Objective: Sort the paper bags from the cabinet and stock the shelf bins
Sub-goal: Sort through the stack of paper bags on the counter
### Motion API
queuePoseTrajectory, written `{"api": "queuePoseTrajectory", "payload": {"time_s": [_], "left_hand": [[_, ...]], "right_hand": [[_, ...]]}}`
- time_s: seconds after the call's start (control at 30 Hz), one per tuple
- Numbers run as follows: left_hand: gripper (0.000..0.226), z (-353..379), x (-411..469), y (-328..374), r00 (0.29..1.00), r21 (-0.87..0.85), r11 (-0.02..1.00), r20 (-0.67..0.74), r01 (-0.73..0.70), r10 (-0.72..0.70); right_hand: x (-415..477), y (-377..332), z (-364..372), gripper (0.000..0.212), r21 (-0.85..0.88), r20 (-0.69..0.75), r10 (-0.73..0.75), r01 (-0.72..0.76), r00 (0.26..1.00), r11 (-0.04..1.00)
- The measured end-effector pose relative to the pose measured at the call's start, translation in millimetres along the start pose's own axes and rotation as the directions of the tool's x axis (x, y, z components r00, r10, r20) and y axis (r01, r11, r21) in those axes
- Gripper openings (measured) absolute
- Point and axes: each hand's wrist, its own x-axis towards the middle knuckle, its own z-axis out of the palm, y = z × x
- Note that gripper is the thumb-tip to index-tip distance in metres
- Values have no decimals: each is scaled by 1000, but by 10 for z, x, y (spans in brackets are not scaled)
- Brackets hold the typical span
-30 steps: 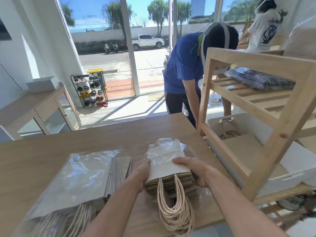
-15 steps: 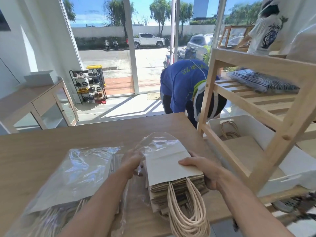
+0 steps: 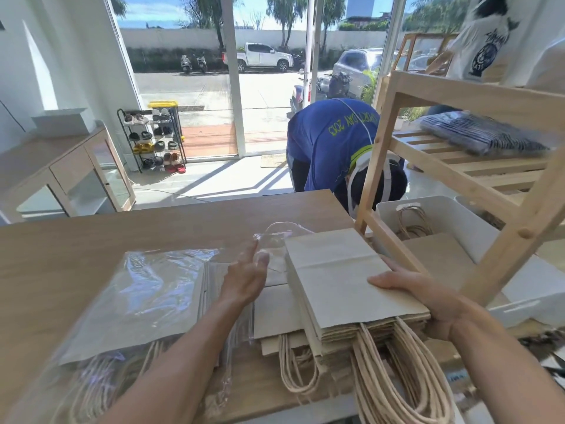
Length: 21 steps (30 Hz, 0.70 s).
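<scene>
The right hand [image 3: 428, 296] is gripping a stack of paper bags [image 3: 345, 280] by its right edge, thumb lying across the top bag and the other fingers tucked out of sight underneath — so it is clamped on the stack, which is tilting up a little over the wooden table [image 3: 91, 246] with its twisted paper handles hanging off the near edge. The left hand [image 3: 247, 276] is pinching the clear plastic sleeve [image 3: 276, 240] just beside the stack's left edge, fingers closing on the film. A few loose bags [image 3: 275, 316] are lying flat beneath the lifted stack. To the left, a second pack of bags [image 3: 137, 298] is sitting on the table inside its own glossy wrapper. On the right, a wooden shelf unit [image 3: 519, 234] is holding a white bin [image 3: 452, 215] with brown bags already lying in it. Beyond the table, a person in a blue shirt [image 3: 330, 142] is bending low.
</scene>
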Motion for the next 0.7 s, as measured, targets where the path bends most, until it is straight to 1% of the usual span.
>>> {"api": "queuePoseTrajectory", "payload": {"time_s": [0.07, 0.1, 0.13, 0.2, 0.27, 0.33, 0.37, 0.43, 0.47, 0.5, 0.53, 0.6, 0.7], "left_hand": [[76, 48, -19, -44, 988, 114, 993, 151, -34, 17], [87, 81, -31, -76, 978, 181, 983, 210, -44, 5], [93, 110, -51, -104, 965, 230, 973, 261, -33, -29], [94, 169, -82, -160, 944, 269, 963, 315, 4, -92], [92, 181, -103, -167, 933, 264, 964, 342, 18, -111], [89, 147, -89, -169, 930, 198, 980, 353, 28, -98], [83, 111, -73, -170, 935, 139, 990, 345, 33, -80], [60, 5, -65, -156, 956, -28, 998, 291, 54, -43], [49, -86, -63, -146, 968, -128, 989, 250, 70, -36], [42, -158, -68, -126, 977, -226, 971, 210, 80, -32], [40, -253, -76, -105, 983, -294, 951, 177, 98, -47], [39, -485, -109, -84, 988, -375, 919, 128, 124, -81], [37, -781, -128, -121, 985, -496, 852, 97, 169, -139]], "right_hand": [[-2, -28, 14, 78, -1, -13, -3, 3, 1000, 1000], [8, -34, 29, 76, 1, -19, -2, 2, 1000, 1000], [22, -42, 54, 72, 5, -23, -3, 3, 1000, 1000], [62, -45, 93, 64, 9, -28, -6, 6, 1000, 1000], [90, -46, 146, 60, 23, -33, 0, 1, 999, 1000], [117, -38, 181, 60, 28, -30, 11, -10, 999, 1000], [122, -42, 199, 60, 25, -28, 13, -13, 1000, 1000], [112, -64, 237, 61, 15, -30, 9, -9, 1000, 1000], [113, -96, 273, 59, 12, -27, -1, 1, 1000, 1000], [113, -130, 294, 58, 13, -24, -10, 11, 1000, 1000], [114, -178, 333, 56, 11, -19, -23, 23, 1000, 1000], [143, -285, 437, 55, 11, 3, -53, 53, 999, 999], [196, -468, 655, 52, 10, 25, -87, 87, 996, 996]]}}
